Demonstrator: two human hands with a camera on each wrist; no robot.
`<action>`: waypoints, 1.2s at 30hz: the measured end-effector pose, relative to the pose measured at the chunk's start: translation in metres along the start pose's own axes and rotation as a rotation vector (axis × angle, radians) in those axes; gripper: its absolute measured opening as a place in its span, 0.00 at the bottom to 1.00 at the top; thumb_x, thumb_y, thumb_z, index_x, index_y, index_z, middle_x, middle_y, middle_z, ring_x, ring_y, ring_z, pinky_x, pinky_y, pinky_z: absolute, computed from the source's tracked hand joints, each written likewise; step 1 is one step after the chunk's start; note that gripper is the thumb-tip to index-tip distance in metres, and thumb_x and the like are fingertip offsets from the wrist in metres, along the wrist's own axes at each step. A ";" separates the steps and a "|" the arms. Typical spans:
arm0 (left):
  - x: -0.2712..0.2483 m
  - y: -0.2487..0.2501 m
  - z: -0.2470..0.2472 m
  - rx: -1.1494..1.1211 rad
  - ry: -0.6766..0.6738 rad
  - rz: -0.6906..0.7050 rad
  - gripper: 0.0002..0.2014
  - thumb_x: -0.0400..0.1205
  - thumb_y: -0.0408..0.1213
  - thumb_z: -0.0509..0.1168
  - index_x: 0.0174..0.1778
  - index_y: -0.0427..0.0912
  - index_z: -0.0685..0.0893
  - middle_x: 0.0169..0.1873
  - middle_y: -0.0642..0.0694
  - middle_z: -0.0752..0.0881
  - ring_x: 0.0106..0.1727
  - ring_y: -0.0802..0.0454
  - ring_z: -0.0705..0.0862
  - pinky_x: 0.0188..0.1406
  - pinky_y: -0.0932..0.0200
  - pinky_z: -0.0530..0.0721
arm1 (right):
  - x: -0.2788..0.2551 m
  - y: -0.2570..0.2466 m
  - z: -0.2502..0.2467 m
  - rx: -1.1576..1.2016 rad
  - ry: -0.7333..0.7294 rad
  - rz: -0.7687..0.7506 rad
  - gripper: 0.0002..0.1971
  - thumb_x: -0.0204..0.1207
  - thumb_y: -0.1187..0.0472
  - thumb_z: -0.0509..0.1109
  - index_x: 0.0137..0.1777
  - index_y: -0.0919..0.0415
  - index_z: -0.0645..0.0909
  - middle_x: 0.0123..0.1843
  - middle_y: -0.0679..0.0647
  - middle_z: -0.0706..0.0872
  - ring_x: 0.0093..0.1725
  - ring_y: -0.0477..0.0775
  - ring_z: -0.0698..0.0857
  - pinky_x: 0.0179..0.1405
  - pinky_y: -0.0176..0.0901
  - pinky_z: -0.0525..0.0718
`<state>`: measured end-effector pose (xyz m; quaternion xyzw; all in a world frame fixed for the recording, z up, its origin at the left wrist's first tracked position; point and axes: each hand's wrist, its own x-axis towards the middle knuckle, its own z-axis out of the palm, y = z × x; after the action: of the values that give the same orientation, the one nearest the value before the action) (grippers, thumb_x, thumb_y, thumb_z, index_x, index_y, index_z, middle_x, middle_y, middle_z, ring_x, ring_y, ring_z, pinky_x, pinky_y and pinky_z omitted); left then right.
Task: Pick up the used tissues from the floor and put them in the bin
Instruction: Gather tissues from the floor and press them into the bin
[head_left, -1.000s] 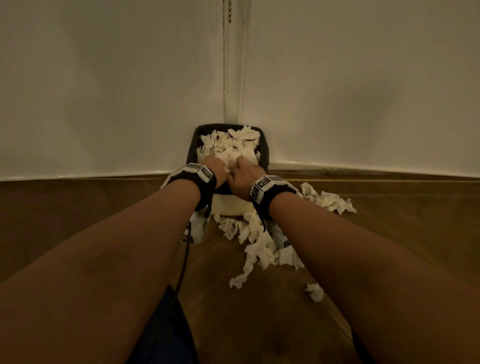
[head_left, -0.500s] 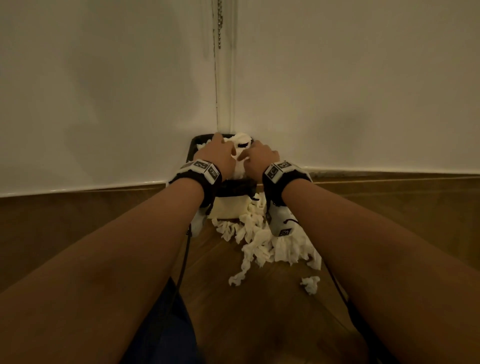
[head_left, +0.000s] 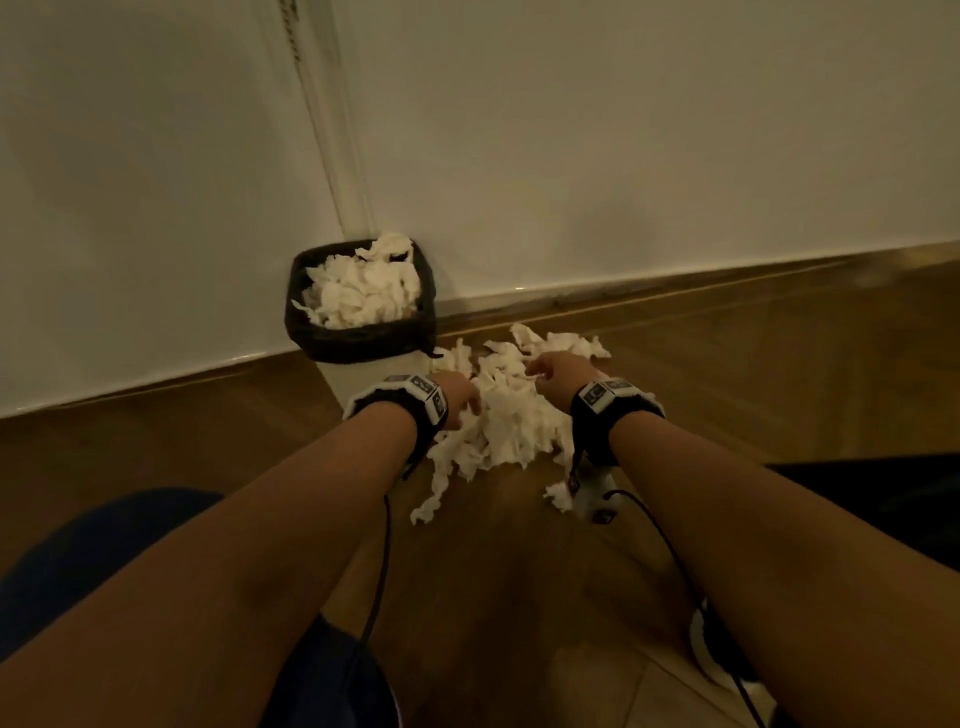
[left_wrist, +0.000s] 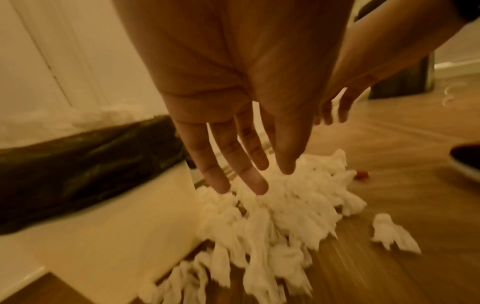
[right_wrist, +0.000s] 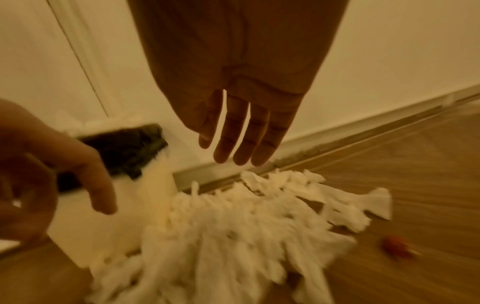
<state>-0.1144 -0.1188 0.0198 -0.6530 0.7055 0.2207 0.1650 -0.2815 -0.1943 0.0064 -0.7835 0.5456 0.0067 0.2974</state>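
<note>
I hold my left hand (left_wrist: 233, 131) and right hand (right_wrist: 233, 115) over the tissues (head_left: 511, 421) beside the bin (head_left: 358, 338), fingers spread and seemingly empty, flanking the pile to scoop it.

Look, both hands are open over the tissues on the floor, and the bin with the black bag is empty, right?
Not quite. The bin with the black bag is not empty: the head view shows it heaped with white tissues. The rest holds: the left hand and the right hand are open, fingers straight, over the tissue pile on the floor.
</note>
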 end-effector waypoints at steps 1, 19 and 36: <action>0.005 0.000 0.010 0.020 -0.035 -0.011 0.20 0.81 0.32 0.65 0.70 0.45 0.75 0.70 0.41 0.74 0.68 0.43 0.76 0.66 0.52 0.76 | -0.005 0.015 0.006 -0.026 -0.030 0.030 0.15 0.80 0.62 0.60 0.64 0.52 0.81 0.71 0.56 0.79 0.65 0.58 0.80 0.54 0.43 0.77; 0.044 0.002 0.126 -0.199 -0.079 -0.199 0.31 0.77 0.28 0.68 0.76 0.47 0.67 0.79 0.40 0.54 0.75 0.38 0.66 0.70 0.51 0.69 | -0.036 0.091 0.102 -0.122 -0.250 0.208 0.29 0.77 0.53 0.69 0.77 0.50 0.66 0.75 0.59 0.64 0.71 0.69 0.70 0.69 0.59 0.74; 0.034 -0.001 0.178 -0.642 -0.011 -0.436 0.14 0.86 0.36 0.52 0.66 0.39 0.74 0.55 0.36 0.81 0.40 0.48 0.79 0.36 0.63 0.75 | -0.034 0.075 0.136 -0.207 -0.159 0.192 0.21 0.79 0.65 0.63 0.71 0.55 0.70 0.79 0.59 0.55 0.75 0.67 0.58 0.65 0.60 0.76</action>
<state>-0.1269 -0.0543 -0.1486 -0.8050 0.4441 0.3934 -0.0009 -0.3171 -0.1181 -0.1283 -0.7514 0.5890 0.1533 0.2551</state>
